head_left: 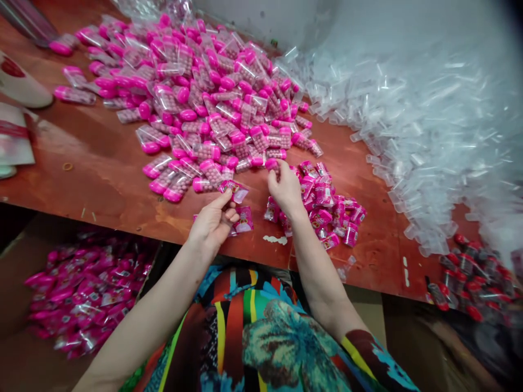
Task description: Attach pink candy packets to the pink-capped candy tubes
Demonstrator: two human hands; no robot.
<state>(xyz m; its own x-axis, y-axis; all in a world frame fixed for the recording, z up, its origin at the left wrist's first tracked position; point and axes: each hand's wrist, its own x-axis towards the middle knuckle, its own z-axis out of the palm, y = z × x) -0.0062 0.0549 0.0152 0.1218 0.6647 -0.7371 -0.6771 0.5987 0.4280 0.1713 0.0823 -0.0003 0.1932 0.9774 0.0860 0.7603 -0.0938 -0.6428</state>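
Left hand: by the thumb and forefinger of the left hand (211, 222), a printed pink wrapper (238, 191) is pinched; the other fingers are curled loosely below.
Right hand: the thumb and fingers of the right hand (285, 188) are closed at a pink-capped tube (272, 163), which seems to be gripped by its cap; most of its body cannot be made out.
Wrapper position: it is held just above the near edge of the heap of bead-filled tubes (220, 124), with the right hand near but apart.
Wrapper handling: the film looks thin and slippery, so it is best held lightly by one edge, with its mouth kept uncrushed.
Tube handling: if tube and wrapper are to be brought together, the tube is best kept in line with the opening and eased in without force, lest the film be torn.
Loose packet: a printed pink packet (244, 219) is left on the red-brown tabletop (379, 228) beside the left hand; brushing it is best avoided.
Packet pile: printed pink packets (321, 218) are heaped beside the right forearm; space between the two heaps is best kept for the hands.
Far right: clear tubes (425, 130) are massed there, with red-capped tubes (466, 277) nearer the front edge.
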